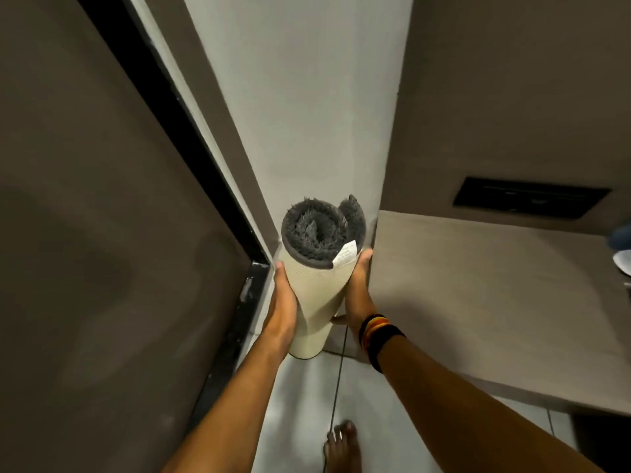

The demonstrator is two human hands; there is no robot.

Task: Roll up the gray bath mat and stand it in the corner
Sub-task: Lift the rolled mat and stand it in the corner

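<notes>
The gray bath mat (316,288) is rolled into a tube with its cream backing outside and shaggy gray pile showing at the top end, where a small white label hangs. It stands upright on the tiled floor in the corner against the white wall (307,114). My left hand (282,302) presses flat on the roll's left side. On the right side, my right hand (356,295) holds it, a dark banded wristband on that wrist. The roll's bottom end touches the floor.
A dark door or panel with a black frame (191,138) runs along the left. A brown counter or ledge (495,302) juts out on the right, with a black wall plate (529,201) above it. My bare foot (341,445) is on the pale floor tiles.
</notes>
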